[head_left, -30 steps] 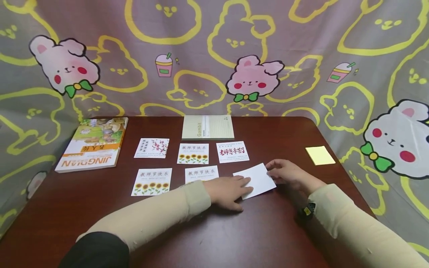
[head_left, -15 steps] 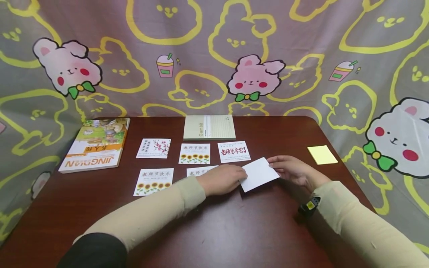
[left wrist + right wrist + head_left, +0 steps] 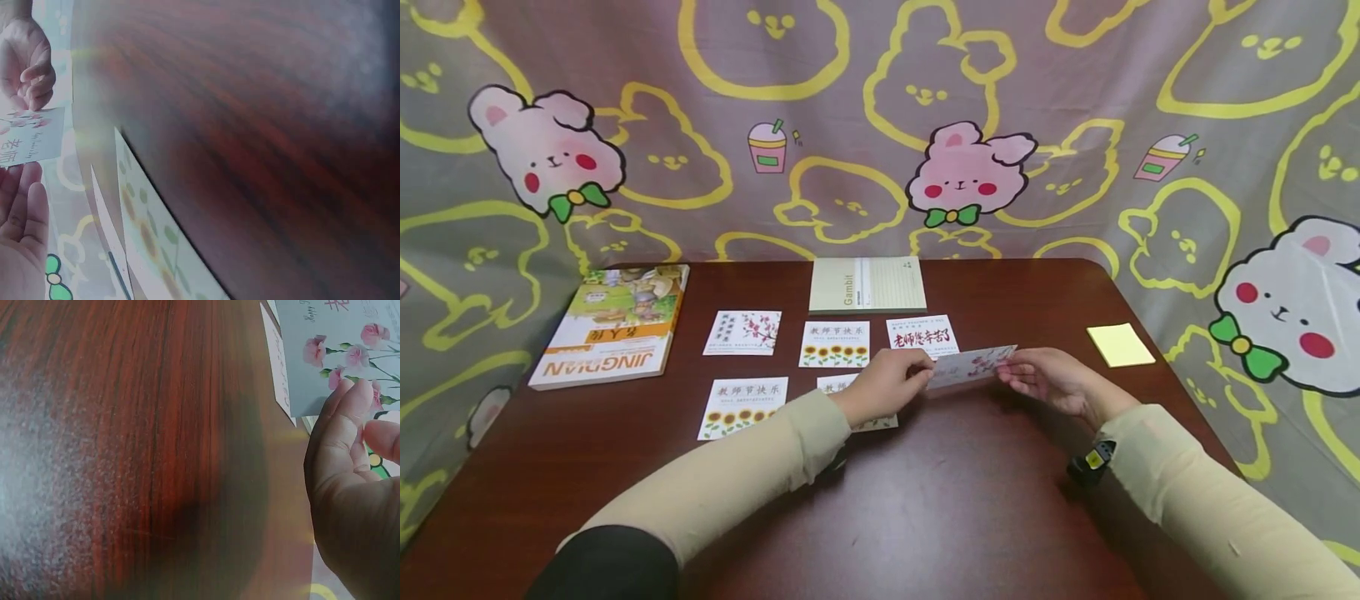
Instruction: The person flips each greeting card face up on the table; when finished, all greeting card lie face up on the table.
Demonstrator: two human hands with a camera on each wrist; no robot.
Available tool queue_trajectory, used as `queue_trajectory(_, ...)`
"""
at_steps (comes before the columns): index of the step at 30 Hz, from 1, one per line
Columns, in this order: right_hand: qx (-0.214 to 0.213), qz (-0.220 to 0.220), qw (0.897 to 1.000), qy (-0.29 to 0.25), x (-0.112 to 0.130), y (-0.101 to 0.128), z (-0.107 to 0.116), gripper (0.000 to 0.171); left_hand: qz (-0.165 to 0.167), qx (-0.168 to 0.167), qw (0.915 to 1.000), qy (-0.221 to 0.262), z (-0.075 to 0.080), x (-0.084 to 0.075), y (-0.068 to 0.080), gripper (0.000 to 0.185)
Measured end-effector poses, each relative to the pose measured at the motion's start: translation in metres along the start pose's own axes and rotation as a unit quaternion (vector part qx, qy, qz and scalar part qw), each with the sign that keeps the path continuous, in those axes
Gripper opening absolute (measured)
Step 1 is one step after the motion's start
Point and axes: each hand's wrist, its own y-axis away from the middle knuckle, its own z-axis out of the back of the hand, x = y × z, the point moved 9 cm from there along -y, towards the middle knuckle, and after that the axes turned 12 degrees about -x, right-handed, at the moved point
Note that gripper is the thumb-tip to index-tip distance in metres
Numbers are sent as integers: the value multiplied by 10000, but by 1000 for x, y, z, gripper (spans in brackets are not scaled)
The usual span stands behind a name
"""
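Both hands hold a greeting card [image 3: 966, 367] by its opposite ends, raised off the table and tipped up. Its printed face, with pink flowers and lettering, is turned toward me; the right wrist view shows the flowers [image 3: 356, 356] closely. My left hand [image 3: 886, 385] pinches the left end, and my right hand [image 3: 1051, 379] pinches the right end. Behind the held card lies a card with red lettering [image 3: 922, 333], its lower edge partly covered. A sunflower card [image 3: 876, 423] under my left hand is partly hidden.
On the dark wooden table [image 3: 895, 517] lie a plum-blossom card [image 3: 742, 333] and two more sunflower cards [image 3: 835, 344]. A Gambit notebook [image 3: 868, 285] is at the back, a thick book [image 3: 613, 325] at the left, and a yellow sticky-note pad [image 3: 1121, 346] at the right.
The card was low with its blank side up and my left fingers spread on it. It has been lifted and tilted, so its printed side shows, and my left fingers have closed on its end.
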Motion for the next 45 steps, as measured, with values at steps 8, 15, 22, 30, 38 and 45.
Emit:
queue_trajectory(8,71,368,9956,864,2,-1,-5,17,914,-242,9941,530,5,17,0,10)
queue_trajectory(15,-56,1172,9677,2231,10,-1,-11,15,1410,-175,9820,1243,9,30,-5,16)
queue_trajectory(22,370,1755,9232,3399,28,11,-42,15,1071,420,9894,887,15,22,-16,14)
queue_trajectory(30,152,2192,8967,3842,39,13,-55,17,910,853,9912,447,7,16,-14,11)
queue_trajectory(38,-300,1684,9846,353,32,8,-40,40,2752,-781,9233,2563,25,44,-14,11)
queue_trajectory(45,-11,1298,9896,-623,12,10,-54,12,3083,-1617,8686,3525,28,52,-11,8)
